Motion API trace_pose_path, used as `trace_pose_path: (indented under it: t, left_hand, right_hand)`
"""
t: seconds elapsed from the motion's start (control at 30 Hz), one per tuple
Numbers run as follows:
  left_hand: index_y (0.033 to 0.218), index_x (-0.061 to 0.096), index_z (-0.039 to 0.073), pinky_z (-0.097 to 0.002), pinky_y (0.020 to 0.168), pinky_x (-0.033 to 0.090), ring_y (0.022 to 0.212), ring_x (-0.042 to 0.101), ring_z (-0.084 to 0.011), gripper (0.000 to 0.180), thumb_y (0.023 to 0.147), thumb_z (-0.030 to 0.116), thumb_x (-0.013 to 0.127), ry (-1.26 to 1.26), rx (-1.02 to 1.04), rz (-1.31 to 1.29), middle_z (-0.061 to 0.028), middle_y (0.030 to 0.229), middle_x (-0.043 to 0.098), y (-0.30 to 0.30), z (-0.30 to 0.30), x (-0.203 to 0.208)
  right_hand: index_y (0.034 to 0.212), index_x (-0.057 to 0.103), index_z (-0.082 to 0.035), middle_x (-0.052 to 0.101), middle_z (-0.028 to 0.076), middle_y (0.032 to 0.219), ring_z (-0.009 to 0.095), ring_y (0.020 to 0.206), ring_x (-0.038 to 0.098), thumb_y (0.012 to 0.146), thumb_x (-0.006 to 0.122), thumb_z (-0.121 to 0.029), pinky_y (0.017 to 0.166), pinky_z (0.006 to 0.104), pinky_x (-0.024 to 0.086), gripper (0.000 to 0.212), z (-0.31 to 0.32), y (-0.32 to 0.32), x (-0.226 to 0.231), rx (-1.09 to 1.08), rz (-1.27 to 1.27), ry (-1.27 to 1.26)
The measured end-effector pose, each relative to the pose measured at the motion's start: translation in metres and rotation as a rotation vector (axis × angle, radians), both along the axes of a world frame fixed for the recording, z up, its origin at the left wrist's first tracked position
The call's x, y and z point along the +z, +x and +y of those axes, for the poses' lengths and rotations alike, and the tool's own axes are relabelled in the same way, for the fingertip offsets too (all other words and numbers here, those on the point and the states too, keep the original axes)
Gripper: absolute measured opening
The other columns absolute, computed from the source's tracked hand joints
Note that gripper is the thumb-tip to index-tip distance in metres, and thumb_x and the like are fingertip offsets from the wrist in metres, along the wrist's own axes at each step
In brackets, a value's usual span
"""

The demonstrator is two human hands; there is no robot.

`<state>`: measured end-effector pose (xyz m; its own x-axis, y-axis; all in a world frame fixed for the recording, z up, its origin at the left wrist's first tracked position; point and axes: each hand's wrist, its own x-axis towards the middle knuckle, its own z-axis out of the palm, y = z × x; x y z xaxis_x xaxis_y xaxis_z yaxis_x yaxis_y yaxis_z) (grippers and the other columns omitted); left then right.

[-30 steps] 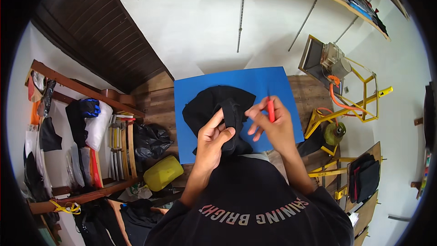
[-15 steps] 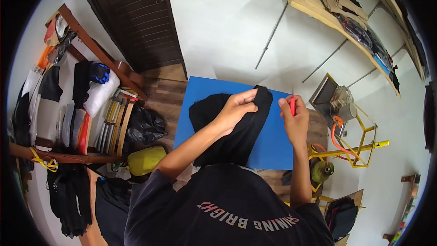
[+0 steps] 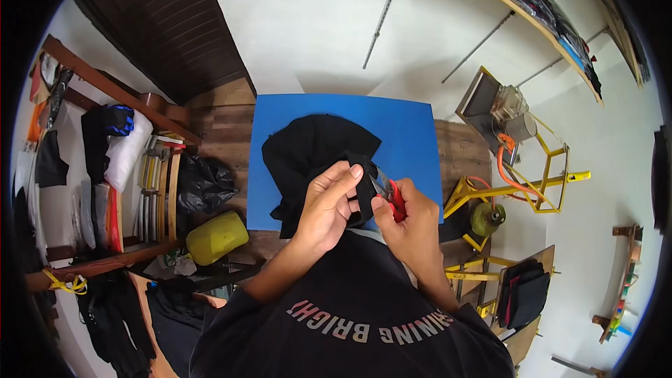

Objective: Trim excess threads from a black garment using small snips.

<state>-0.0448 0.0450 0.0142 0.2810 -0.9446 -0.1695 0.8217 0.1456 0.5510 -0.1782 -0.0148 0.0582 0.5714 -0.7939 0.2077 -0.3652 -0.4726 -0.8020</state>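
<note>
Your left grip pinches soft black fabric; your right grip curls round red-handled metal snips; shifting fabric could cause nicks.

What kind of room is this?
Probably a small clothing or fabric workshop. A piece of soft black cloth lies partly on a flat blue rectangular table, the right hand holds a red-handled metal cutting tool, and a stack of folded black cloth sits off to the right.
</note>
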Motion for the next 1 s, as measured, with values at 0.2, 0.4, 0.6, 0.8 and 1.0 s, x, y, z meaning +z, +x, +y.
trace_pose_path:
  t: [0.2, 0.4, 0.6, 0.8, 1.0]
  left_hand:
    - [0.097, 0.062, 0.007, -0.0194, 0.061, 0.043, 0.074, 0.055, -0.0036, 0.011, 0.094, 0.018, 0.061, -0.025, 0.073, -0.157, 0.0011, 0.088, 0.062, -0.009, 0.004, 0.001]
    - [0.096, 0.059, 0.006, -0.0176, 0.054, 0.031, 0.068, 0.045, -0.0003, 0.009, 0.095, 0.015, 0.06, -0.018, 0.12, -0.237, 0.0034, 0.084, 0.057, -0.018, 0.008, 0.004]
    - [0.097, 0.058, 0.004, -0.0163, 0.056, 0.032, 0.069, 0.044, -0.0001, 0.009, 0.096, 0.013, 0.058, -0.029, 0.075, -0.282, 0.0026, 0.088, 0.058, -0.015, 0.009, 0.004]
    - [0.1, 0.058, 0.002, -0.0172, 0.068, 0.04, 0.079, 0.05, -0.002, 0.011, 0.097, 0.012, 0.056, -0.036, -0.009, -0.228, 0.0006, 0.09, 0.059, -0.01, 0.01, 0.01]
    - [0.1, 0.058, 0.002, -0.0189, 0.072, 0.042, 0.082, 0.052, -0.003, 0.011, 0.097, 0.012, 0.056, -0.038, -0.026, -0.236, 0.0003, 0.091, 0.059, -0.008, 0.01, 0.007]
  right_hand:
    - [0.082, 0.053, 0.0, 0.048, 0.01, 0.058, 0.02, 0.048, 0.045, 0.084, 0.067, -0.019, 0.048, 0.0322, 0.038, 0.024, 0.012, -0.004, 0.004, -0.025, 0.026, -0.037]
    - [0.081, 0.052, 0.0, 0.048, 0.012, 0.058, 0.021, 0.048, 0.046, 0.086, 0.065, -0.021, 0.048, 0.0333, 0.037, 0.025, 0.014, -0.005, 0.005, -0.032, 0.066, -0.014]
    - [0.082, 0.052, 0.0, 0.048, 0.011, 0.058, 0.02, 0.048, 0.045, 0.088, 0.063, -0.02, 0.048, 0.0332, 0.037, 0.024, 0.013, -0.003, 0.004, -0.006, 0.052, 0.036]
    - [0.084, 0.054, 0.001, 0.049, 0.011, 0.059, 0.019, 0.049, 0.045, 0.088, 0.062, -0.02, 0.048, 0.0325, 0.037, 0.022, 0.013, 0.0, 0.007, 0.002, 0.035, 0.042]
    - [0.085, 0.054, 0.001, 0.049, 0.011, 0.059, 0.018, 0.049, 0.045, 0.089, 0.062, -0.02, 0.048, 0.0318, 0.037, 0.023, 0.011, 0.002, 0.005, 0.005, 0.012, 0.019]
